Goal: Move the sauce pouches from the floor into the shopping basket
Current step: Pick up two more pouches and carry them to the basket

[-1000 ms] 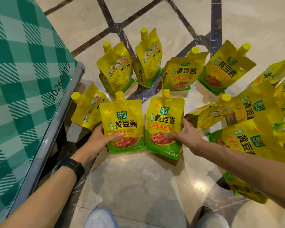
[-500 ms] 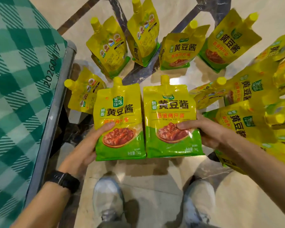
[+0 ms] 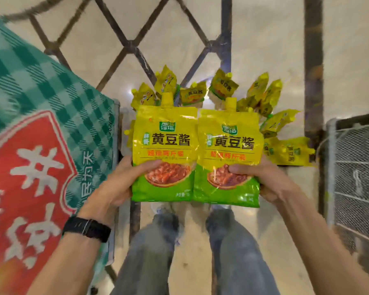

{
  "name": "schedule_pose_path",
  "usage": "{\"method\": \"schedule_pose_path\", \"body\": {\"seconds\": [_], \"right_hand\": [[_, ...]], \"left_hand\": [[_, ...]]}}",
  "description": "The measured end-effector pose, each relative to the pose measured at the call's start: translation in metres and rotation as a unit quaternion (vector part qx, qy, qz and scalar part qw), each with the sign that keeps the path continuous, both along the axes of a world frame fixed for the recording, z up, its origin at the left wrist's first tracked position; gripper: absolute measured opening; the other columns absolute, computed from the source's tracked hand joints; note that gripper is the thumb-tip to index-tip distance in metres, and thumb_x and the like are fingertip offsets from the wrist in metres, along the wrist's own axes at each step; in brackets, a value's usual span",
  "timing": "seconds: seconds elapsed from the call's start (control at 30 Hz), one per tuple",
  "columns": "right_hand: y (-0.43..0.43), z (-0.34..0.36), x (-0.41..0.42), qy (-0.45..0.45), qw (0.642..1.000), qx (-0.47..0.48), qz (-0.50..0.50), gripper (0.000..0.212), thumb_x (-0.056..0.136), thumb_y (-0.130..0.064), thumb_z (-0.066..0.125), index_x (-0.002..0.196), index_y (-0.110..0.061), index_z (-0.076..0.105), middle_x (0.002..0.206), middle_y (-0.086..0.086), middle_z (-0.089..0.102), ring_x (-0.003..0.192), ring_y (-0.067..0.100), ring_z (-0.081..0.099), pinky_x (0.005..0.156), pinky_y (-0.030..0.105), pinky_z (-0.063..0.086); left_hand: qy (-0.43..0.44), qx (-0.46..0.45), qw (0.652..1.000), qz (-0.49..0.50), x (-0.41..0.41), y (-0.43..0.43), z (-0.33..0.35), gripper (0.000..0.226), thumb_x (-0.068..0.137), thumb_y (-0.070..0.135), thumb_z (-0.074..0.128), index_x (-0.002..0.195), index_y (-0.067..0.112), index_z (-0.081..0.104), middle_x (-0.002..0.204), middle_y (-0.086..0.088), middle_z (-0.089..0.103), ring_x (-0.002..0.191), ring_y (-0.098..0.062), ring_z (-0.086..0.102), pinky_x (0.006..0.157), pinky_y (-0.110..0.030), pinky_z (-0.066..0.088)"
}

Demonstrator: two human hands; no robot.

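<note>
I hold two yellow-and-green sauce pouches upright, side by side, well above the floor. My left hand [image 3: 113, 188] grips the left pouch [image 3: 165, 143] by its lower left edge, thumb across the front. The right pouch [image 3: 229, 145] is gripped at its lower right edge by my right hand [image 3: 271, 179]. Several more pouches [image 3: 224, 86] stand or lie on the marble floor behind and below the two held ones. A wire-mesh shopping basket [image 3: 358, 167] shows at the right edge.
A table with a metal rim under a green checked cloth with a red emblem [image 3: 41, 156] fills the left side. My legs in jeans [image 3: 153, 252] and shoes stand below the pouches. Dark lines cross the pale marble floor [image 3: 264, 39].
Both hands have lifted their pouches off the floor and raised them high. The view has risen, so the floor pouches look smaller and farther. The mesh basket has come into view at the right.
</note>
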State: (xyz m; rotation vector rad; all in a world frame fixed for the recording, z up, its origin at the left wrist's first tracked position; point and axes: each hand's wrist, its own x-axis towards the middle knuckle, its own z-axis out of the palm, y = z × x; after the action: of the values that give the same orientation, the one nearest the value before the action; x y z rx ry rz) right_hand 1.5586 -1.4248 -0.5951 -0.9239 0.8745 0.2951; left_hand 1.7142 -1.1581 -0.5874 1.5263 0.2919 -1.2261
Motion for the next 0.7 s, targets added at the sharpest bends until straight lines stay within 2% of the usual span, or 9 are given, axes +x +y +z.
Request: {"method": "schedule_pose_path", "body": {"seconds": [0.03,0.1,0.2,0.3,0.37,0.5,0.57,0.6,0.7], "right_hand": [[-0.004,0.034,-0.009,-0.004,1.0,-0.013,-0.008,0.105,0.021,-0.024,0.101,0.118,-0.007,0.063,0.101,0.011,0.076,0.087,0.025,0.074,0.067,0.033,0.059],[-0.013,0.098,-0.031,-0.004,0.999,-0.027,-0.045,0.101,0.028,-0.012,0.097,0.121,-0.006,0.06,0.098,0.01,0.077,0.084,0.025,0.075,0.064,0.033,0.059],[-0.018,0.182,-0.066,-0.018,0.996,-0.027,-0.083,0.1,0.028,-0.018,0.1,0.12,-0.008,0.061,0.103,0.013,0.076,0.089,0.027,0.074,0.068,0.035,0.06],[-0.012,0.248,-0.097,-0.042,0.991,-0.026,-0.127,0.066,0.056,0.002,0.085,0.117,-0.006,0.061,0.097,0.01,0.077,0.082,0.022,0.075,0.064,0.032,0.06],[0.001,0.281,-0.111,-0.047,0.984,-0.042,-0.166,0.053,0.063,0.005,0.074,0.113,-0.008,0.062,0.093,0.009,0.077,0.079,0.02,0.075,0.061,0.03,0.059],[0.03,0.317,-0.134,-0.039,0.961,-0.099,-0.255,0.065,0.056,0.004,0.085,0.114,-0.011,0.063,0.103,0.014,0.076,0.086,0.027,0.074,0.07,0.039,0.061],[0.047,0.333,-0.146,-0.042,0.945,-0.102,-0.308,0.065,0.049,-0.006,0.089,0.109,-0.013,0.065,0.097,0.012,0.077,0.081,0.026,0.075,0.064,0.038,0.061],[0.056,0.34,-0.152,-0.044,0.938,-0.105,-0.327,0.073,0.041,-0.012,0.094,0.108,-0.013,0.065,0.096,0.012,0.077,0.08,0.026,0.075,0.061,0.036,0.061],[0.084,0.356,-0.172,-0.057,0.918,-0.124,-0.373,0.093,0.035,-0.016,0.097,0.12,-0.01,0.06,0.104,0.015,0.075,0.085,0.03,0.075,0.063,0.037,0.061]], "left_hand": [[0.005,-0.002,1.0,0.0,-0.007,-0.007,0.032,0.098,0.036,0.045,0.099,0.124,0.02,0.064,0.105,-0.005,0.078,0.09,-0.023,0.076,0.07,-0.039,0.063],[0.004,0.007,1.0,0.001,-0.022,-0.02,0.09,0.115,0.027,0.049,0.101,0.13,0.019,0.059,0.109,-0.007,0.077,0.093,-0.024,0.075,0.07,-0.039,0.062],[-0.029,-0.003,1.0,-0.008,-0.043,-0.035,0.166,0.129,0.013,0.055,0.098,0.129,0.015,0.059,0.103,-0.006,0.078,0.085,-0.021,0.077,0.063,-0.033,0.062],[-0.048,-0.031,0.998,-0.027,-0.056,-0.05,0.223,0.132,0.008,0.053,0.098,0.129,0.017,0.057,0.1,-0.005,0.079,0.081,-0.021,0.077,0.058,-0.033,0.061],[-0.053,-0.053,0.996,-0.053,-0.06,-0.059,0.25,0.136,0.009,0.05,0.099,0.133,0.015,0.056,0.104,-0.008,0.078,0.083,-0.024,0.077,0.06,-0.034,0.061],[-0.05,-0.11,0.984,-0.129,-0.059,-0.072,0.287,0.117,0.009,0.051,0.099,0.117,0.024,0.065,0.101,-0.007,0.078,0.087,-0.026,0.076,0.068,-0.04,0.062],[-0.046,-0.141,0.974,-0.173,-0.056,-0.079,0.306,0.109,0.009,0.052,0.099,0.111,0.031,0.067,0.102,-0.006,0.078,0.085,-0.024,0.077,0.07,-0.041,0.063],[-0.049,-0.152,0.968,-0.194,-0.055,-0.08,0.312,0.105,0.009,0.053,0.098,0.107,0.033,0.069,0.101,-0.005,0.079,0.083,-0.023,0.077,0.068,-0.04,0.063],[-0.062,-0.148,0.955,-0.25,-0.059,-0.086,0.332,0.111,0.011,0.053,0.098,0.113,0.02,0.068,0.093,-0.006,0.079,0.076,-0.021,0.077,0.059,-0.033,0.061]]}}
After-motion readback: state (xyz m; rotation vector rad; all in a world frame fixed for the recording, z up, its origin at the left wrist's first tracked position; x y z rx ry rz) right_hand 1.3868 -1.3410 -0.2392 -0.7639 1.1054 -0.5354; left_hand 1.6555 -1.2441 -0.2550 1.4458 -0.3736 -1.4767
